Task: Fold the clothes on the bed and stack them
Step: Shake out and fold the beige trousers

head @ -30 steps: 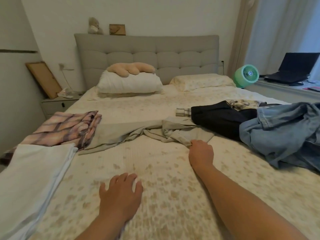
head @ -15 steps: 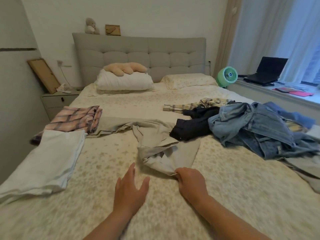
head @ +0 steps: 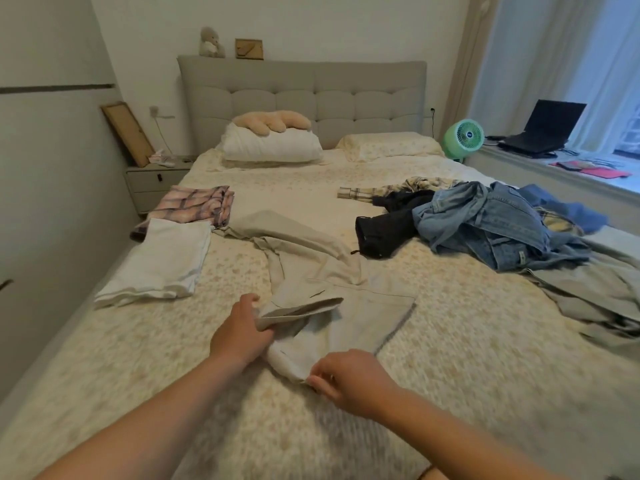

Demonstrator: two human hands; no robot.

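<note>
Beige trousers (head: 349, 292) lie crumpled across the middle of the bed (head: 467, 341), waist end toward me. My left hand (head: 242, 332) grips a fold of the waistband. My right hand (head: 349, 381) pinches the nearest edge of the same trousers. A folded white cloth (head: 162, 261) and a folded pink plaid garment (head: 194, 204) lie at the bed's left side. An unfolded heap sits at the right: a black garment (head: 384, 226), denim clothes (head: 485, 223), a checked shirt (head: 398, 188) and another beige garment (head: 595, 296).
Two pillows (head: 273, 147) lie against the grey headboard (head: 301, 88). A nightstand (head: 152, 181) stands at the left, a green fan (head: 464, 138) and a laptop (head: 543, 129) on the window ledge at the right.
My right hand has dragged the beige trousers toward me across the bed. My left hand, resting flat on the sheet before, now grips the waistband. The view has pulled back.
</note>
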